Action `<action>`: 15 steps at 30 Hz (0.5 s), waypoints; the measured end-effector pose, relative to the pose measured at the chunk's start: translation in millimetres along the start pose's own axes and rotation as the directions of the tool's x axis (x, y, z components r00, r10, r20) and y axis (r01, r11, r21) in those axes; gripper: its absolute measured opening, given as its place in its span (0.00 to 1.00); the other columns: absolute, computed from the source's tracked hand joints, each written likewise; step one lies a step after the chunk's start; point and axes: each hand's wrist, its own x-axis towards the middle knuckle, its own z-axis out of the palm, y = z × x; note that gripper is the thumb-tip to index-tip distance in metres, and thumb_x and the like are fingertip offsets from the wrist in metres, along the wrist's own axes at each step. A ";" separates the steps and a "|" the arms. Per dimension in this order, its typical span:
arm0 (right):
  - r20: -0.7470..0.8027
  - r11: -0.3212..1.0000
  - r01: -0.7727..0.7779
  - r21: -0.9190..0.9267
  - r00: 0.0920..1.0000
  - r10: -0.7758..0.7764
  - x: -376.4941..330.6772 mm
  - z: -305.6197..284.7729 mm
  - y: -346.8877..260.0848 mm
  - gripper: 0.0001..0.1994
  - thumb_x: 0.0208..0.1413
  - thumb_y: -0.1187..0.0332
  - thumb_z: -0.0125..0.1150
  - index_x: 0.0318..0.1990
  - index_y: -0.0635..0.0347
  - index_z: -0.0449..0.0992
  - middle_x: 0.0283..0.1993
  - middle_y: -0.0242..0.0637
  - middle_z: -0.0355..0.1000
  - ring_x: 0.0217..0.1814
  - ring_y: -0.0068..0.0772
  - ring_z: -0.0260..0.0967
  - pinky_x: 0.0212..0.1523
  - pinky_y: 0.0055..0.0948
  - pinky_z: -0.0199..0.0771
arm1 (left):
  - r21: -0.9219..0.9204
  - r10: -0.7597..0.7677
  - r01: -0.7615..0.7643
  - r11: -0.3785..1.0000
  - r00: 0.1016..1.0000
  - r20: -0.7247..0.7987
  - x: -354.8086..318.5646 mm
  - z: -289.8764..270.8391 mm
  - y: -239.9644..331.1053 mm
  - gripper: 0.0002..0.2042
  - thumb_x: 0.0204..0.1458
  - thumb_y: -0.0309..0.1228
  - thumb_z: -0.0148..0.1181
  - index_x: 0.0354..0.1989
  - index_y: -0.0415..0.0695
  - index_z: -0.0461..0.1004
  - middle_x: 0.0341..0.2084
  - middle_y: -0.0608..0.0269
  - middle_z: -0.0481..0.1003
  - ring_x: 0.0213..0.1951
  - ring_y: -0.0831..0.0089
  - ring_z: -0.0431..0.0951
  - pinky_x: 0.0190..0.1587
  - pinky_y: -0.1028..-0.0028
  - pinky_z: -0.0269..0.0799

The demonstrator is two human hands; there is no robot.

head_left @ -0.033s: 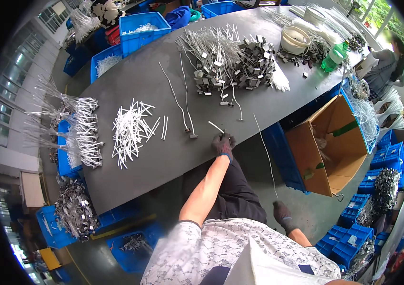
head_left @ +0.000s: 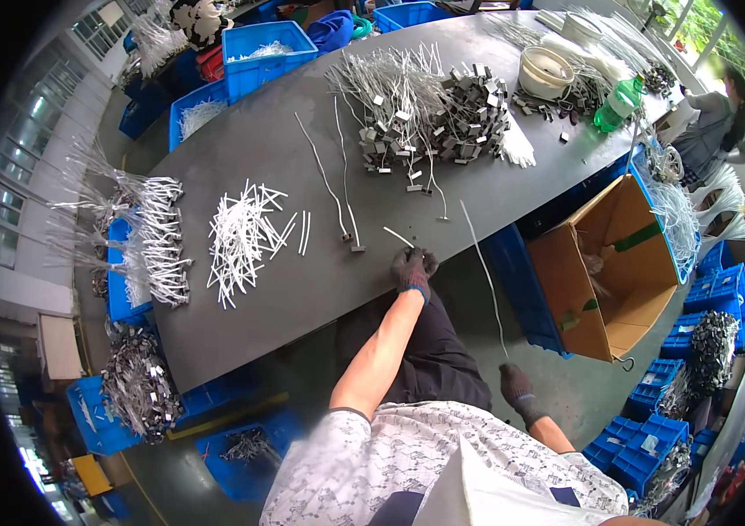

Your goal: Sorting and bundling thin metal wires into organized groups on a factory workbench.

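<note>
My left hand point(head_left: 413, 267), in a dark glove, rests at the near edge of the dark grey table point(head_left: 302, 289), its fingers closed on the end of a short white strip point(head_left: 397, 236). Lower right, off the table, my gloved right hand point(head_left: 517, 387) grips the lower end of a long thin white wire point(head_left: 483, 272). The wire runs up over the table edge. Two more long wires with small end pieces point(head_left: 342, 197) lie just left of my left hand. Beyond them are a loose pile of short white strips point(head_left: 245, 232) and a heap of grey metal clips with wires point(head_left: 429, 105).
An open cardboard box point(head_left: 609, 272) stands on the floor to the right, beside blue crates point(head_left: 684, 342). More blue bins point(head_left: 267, 44) line the far table edge. A white bowl point(head_left: 546, 70) and a green bottle point(head_left: 613, 103) sit far right, near another person point(head_left: 714, 123).
</note>
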 end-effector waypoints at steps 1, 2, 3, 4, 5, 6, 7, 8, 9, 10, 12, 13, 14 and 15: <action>-0.024 0.999 0.052 -0.005 0.998 -0.052 15.8 -0.7 -13.7 0.12 0.62 0.66 0.52 0.47 0.56 0.79 0.45 0.57 0.77 0.48 0.63 0.74 0.47 0.53 0.75 | 0.002 -0.001 0.001 1.000 1.000 0.001 -21.1 8.3 10.0 0.06 0.62 0.28 0.58 0.34 0.41 0.74 0.22 0.60 0.77 0.20 0.69 0.77 0.24 0.69 0.77; -0.046 0.995 0.104 -0.010 0.993 -0.105 30.7 -1.2 -25.5 0.11 0.62 0.66 0.52 0.47 0.55 0.78 0.43 0.57 0.76 0.46 0.64 0.74 0.44 0.53 0.75 | 0.035 0.044 -0.044 0.998 0.999 0.018 -42.9 16.6 22.9 0.06 0.62 0.29 0.58 0.33 0.40 0.74 0.22 0.60 0.77 0.21 0.70 0.77 0.24 0.69 0.77; -0.050 0.979 0.183 -0.095 0.981 -0.189 45.8 -7.7 -47.2 0.10 0.61 0.66 0.51 0.45 0.56 0.77 0.41 0.56 0.76 0.44 0.63 0.75 0.42 0.53 0.75 | 0.062 0.100 -0.101 0.993 0.995 0.024 -53.7 15.3 35.5 0.06 0.62 0.29 0.59 0.33 0.40 0.74 0.23 0.61 0.77 0.21 0.70 0.78 0.24 0.69 0.77; -0.018 0.927 0.332 -0.175 0.940 -0.341 61.4 -14.8 -89.2 0.09 0.61 0.66 0.50 0.43 0.57 0.76 0.39 0.55 0.76 0.43 0.62 0.75 0.41 0.53 0.75 | 0.135 0.316 -0.311 0.941 0.949 -0.013 -6.7 -32.6 44.3 0.08 0.62 0.31 0.60 0.33 0.40 0.74 0.23 0.60 0.78 0.22 0.70 0.79 0.25 0.69 0.77; -0.017 0.918 0.334 -0.216 0.938 -0.346 75.5 -22.9 -85.0 0.09 0.61 0.67 0.50 0.41 0.57 0.76 0.38 0.54 0.76 0.42 0.61 0.75 0.40 0.52 0.76 | 0.195 0.343 -0.324 0.926 0.937 -0.067 -36.7 6.1 58.5 0.10 0.63 0.33 0.60 0.31 0.40 0.74 0.23 0.60 0.78 0.22 0.70 0.79 0.25 0.70 0.76; -0.003 0.894 0.372 -0.248 0.923 -0.385 84.0 -27.4 -89.5 0.08 0.61 0.67 0.50 0.39 0.58 0.75 0.37 0.53 0.76 0.42 0.60 0.76 0.39 0.51 0.76 | 0.053 0.389 -0.391 0.919 0.920 0.056 -63.6 23.5 87.0 0.11 0.63 0.33 0.60 0.30 0.40 0.74 0.22 0.60 0.78 0.22 0.70 0.79 0.25 0.70 0.77; 0.017 0.877 0.415 -0.242 0.906 -0.423 87.8 -27.6 -103.7 0.08 0.61 0.67 0.50 0.39 0.58 0.75 0.37 0.53 0.76 0.42 0.60 0.76 0.39 0.51 0.76 | -0.151 0.401 -0.392 0.907 0.915 0.034 -41.8 10.2 111.2 0.10 0.63 0.32 0.58 0.30 0.39 0.73 0.22 0.58 0.78 0.22 0.68 0.79 0.25 0.67 0.78; 0.020 0.873 0.409 -0.265 0.908 -0.419 92.6 -31.1 -98.6 0.09 0.61 0.66 0.50 0.38 0.58 0.75 0.37 0.52 0.76 0.42 0.58 0.76 0.39 0.51 0.76 | -0.148 0.396 -0.386 0.911 0.917 0.048 -53.3 20.9 134.5 0.05 0.62 0.28 0.58 0.39 0.41 0.69 0.28 0.57 0.77 0.25 0.63 0.79 0.33 0.60 0.83; 0.027 0.859 0.423 -0.287 0.900 -0.434 96.8 -32.4 -99.1 0.09 0.61 0.66 0.50 0.38 0.58 0.76 0.37 0.51 0.76 0.41 0.57 0.76 0.39 0.51 0.76 | -0.256 0.467 -0.448 0.857 0.884 0.016 -60.7 26.2 155.4 0.05 0.63 0.28 0.56 0.40 0.42 0.68 0.28 0.56 0.77 0.25 0.64 0.79 0.32 0.62 0.83; 0.053 0.862 0.405 -0.305 0.911 -0.409 97.8 -29.4 -95.4 0.10 0.62 0.65 0.50 0.38 0.57 0.77 0.36 0.50 0.77 0.41 0.56 0.77 0.39 0.51 0.77 | -0.260 0.542 -0.529 0.808 0.840 -0.026 -54.1 21.4 173.8 0.05 0.63 0.28 0.56 0.40 0.42 0.68 0.27 0.57 0.77 0.25 0.64 0.79 0.31 0.63 0.83; 0.080 0.852 0.408 -0.328 0.911 -0.405 96.8 -22.6 -82.8 0.10 0.62 0.65 0.50 0.38 0.57 0.77 0.35 0.50 0.77 0.41 0.56 0.77 0.39 0.50 0.77 | -0.260 0.617 -0.612 0.747 0.784 -0.071 -54.4 12.5 198.6 0.05 0.63 0.29 0.56 0.39 0.42 0.68 0.27 0.57 0.77 0.25 0.65 0.80 0.31 0.65 0.83; 0.104 0.850 0.389 -0.356 0.920 -0.377 91.5 -18.8 -77.0 0.11 0.63 0.64 0.49 0.38 0.57 0.77 0.35 0.50 0.77 0.42 0.56 0.77 0.39 0.50 0.77 | -0.217 0.647 -0.642 0.735 0.761 -0.059 -63.8 12.5 205.3 0.04 0.63 0.28 0.55 0.39 0.42 0.68 0.27 0.57 0.77 0.25 0.66 0.80 0.30 0.66 0.82; 0.104 0.850 0.388 -0.357 0.921 -0.377 88.1 -13.1 -73.7 0.11 0.63 0.64 0.49 0.38 0.57 0.77 0.35 0.50 0.77 0.42 0.56 0.77 0.39 0.50 0.77 | -0.175 0.674 -0.670 0.721 0.737 -0.044 -72.1 12.3 210.3 0.04 0.63 0.28 0.55 0.39 0.42 0.68 0.26 0.58 0.77 0.25 0.66 0.80 0.29 0.67 0.82; 0.100 0.862 0.370 -0.347 0.928 -0.359 86.1 -8.8 -75.3 0.11 0.63 0.64 0.49 0.38 0.57 0.78 0.36 0.50 0.78 0.42 0.56 0.77 0.40 0.50 0.77 | -0.177 0.678 -0.675 0.717 0.733 -0.048 -72.8 5.3 209.9 0.04 0.63 0.28 0.55 0.39 0.42 0.68 0.26 0.58 0.77 0.25 0.66 0.80 0.29 0.67 0.82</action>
